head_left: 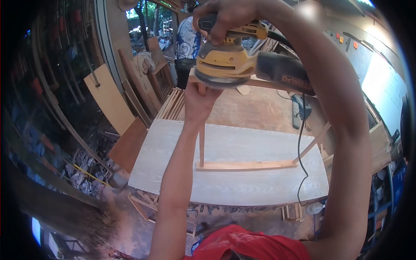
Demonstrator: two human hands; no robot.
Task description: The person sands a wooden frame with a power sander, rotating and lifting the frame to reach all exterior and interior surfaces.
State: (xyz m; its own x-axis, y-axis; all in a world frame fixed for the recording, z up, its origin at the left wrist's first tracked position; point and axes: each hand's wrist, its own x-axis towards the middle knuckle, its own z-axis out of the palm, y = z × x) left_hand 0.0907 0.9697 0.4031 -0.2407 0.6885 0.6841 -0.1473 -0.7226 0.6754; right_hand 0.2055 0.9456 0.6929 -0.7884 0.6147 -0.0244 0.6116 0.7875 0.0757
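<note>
A yellow and black sander (225, 63) is held from above by my right hand (229, 17), its fingers wrapped over the top. The sander's round pad rests at the upper left corner of a wooden frame (247, 165). Just below the pad, my left hand (200, 102) grips the frame's upright at that corner. The frame stands on a pale board (260, 186), its lower rail lying on the board. A black dust container (281, 71) sticks out from the sander's right side. Some fingertips of my left hand are hidden behind the wood and sander.
A black cord (300, 147) hangs down across the board. Behind are thin wooden strips (171, 104) and a dark tool (296, 113) on the brown table (260, 110). A person (187, 41) stands beyond the table. Wooden panels (108, 99) lean at the left.
</note>
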